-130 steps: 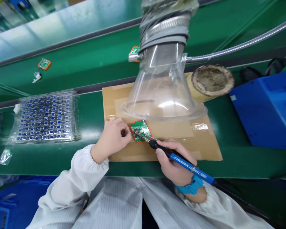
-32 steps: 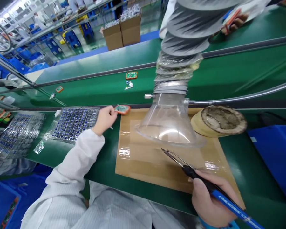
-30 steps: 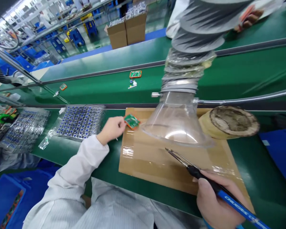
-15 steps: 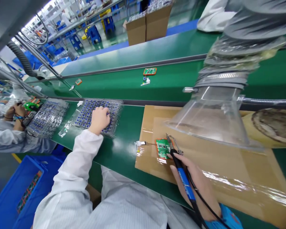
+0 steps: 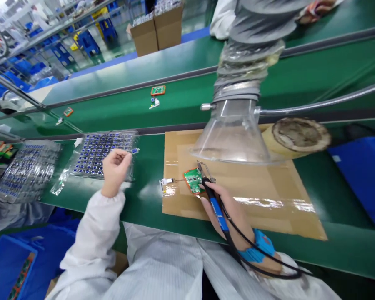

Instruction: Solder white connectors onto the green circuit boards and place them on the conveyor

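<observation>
My left hand point(image 5: 115, 171) pinches a small blue-faced electronic part point(image 5: 135, 151) at its fingertips. Beneath and beside it lies a clear plastic tray point(image 5: 93, 152) with many similar blue parts in rows. My right hand point(image 5: 233, 210) is closed round a soldering iron point(image 5: 217, 208) with a blue and black handle and a trailing cable. The iron's tip end lies by the right side of a green circuit board point(image 5: 193, 180) in an orange frame; I cannot tell whether they touch. A wire joins the board to a white connector piece point(image 5: 167, 181) on its left.
A brown cardboard sheet point(image 5: 253, 216) covers the bench under the board. A clear fume hood point(image 5: 234, 137) hangs over it, beside a yellowish tube point(image 5: 295, 137). Another tray point(image 5: 28, 166) lies far left, a blue bin point(image 5: 362, 179) right. Behind, a green belt carries small boards point(image 5: 158, 90).
My left hand has lifted off the tray with a small blue part in its fingers. The view has shifted right; my right hand still holds the soldering iron by the board.
</observation>
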The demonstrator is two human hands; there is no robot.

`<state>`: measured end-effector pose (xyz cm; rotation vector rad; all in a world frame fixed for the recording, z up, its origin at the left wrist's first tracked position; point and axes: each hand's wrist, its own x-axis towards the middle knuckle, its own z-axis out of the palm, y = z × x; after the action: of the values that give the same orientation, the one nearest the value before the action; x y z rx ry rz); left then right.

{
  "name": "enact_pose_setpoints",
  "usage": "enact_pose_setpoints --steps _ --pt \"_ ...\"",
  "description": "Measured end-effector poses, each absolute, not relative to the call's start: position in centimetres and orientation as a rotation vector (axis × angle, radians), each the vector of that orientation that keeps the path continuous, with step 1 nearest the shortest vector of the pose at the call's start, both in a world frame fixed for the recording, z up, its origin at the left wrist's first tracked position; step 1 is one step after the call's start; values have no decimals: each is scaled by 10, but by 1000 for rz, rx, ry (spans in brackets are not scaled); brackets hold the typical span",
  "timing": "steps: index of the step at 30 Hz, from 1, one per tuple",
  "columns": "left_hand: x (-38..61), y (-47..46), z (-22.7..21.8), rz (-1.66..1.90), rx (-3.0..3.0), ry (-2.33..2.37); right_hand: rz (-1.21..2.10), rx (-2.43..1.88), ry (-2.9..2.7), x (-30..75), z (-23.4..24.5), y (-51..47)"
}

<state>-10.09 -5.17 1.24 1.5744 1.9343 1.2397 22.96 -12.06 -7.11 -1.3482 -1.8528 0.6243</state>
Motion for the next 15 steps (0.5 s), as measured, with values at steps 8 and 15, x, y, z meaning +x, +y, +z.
enact_pose_setpoints --steps 8,15 --pt "20 -88 -12 880 1086 1302 962 -1225 -1332 223 -51 -128" --pt "39 -100 -5 719 1173 1273 1054 -1132 -1162 203 -36 -120"
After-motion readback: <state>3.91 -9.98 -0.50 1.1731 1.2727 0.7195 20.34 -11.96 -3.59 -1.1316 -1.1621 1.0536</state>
